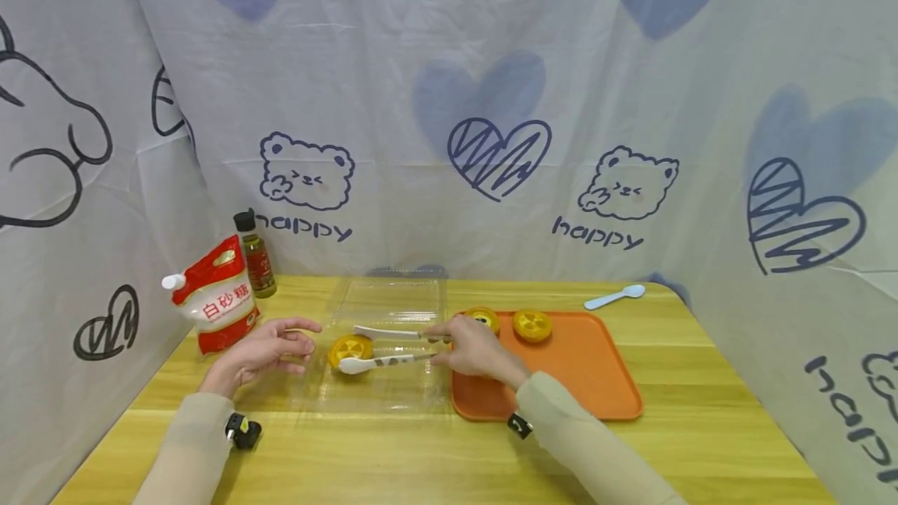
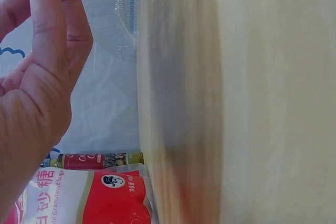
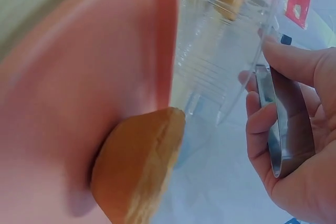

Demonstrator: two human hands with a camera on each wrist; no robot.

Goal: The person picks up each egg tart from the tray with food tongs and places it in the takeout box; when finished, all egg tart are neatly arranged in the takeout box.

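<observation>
**Holding tongs [image 1: 384,333] at a yellow tart [image 1: 351,347]**

Low and left of centre in the head view, the tart sits in the clear container [image 1: 414,392], between the tongs' spread white tips; whether both touch it, I cannot tell. The right hand [image 1: 477,345] has its fingers curled round the tongs. The left hand [image 1: 270,349], lower left, holds nothing, fingers loosely bent. Two more tarts [image 1: 532,326] rest on the orange tray [image 1: 575,380], lower right.
</observation>
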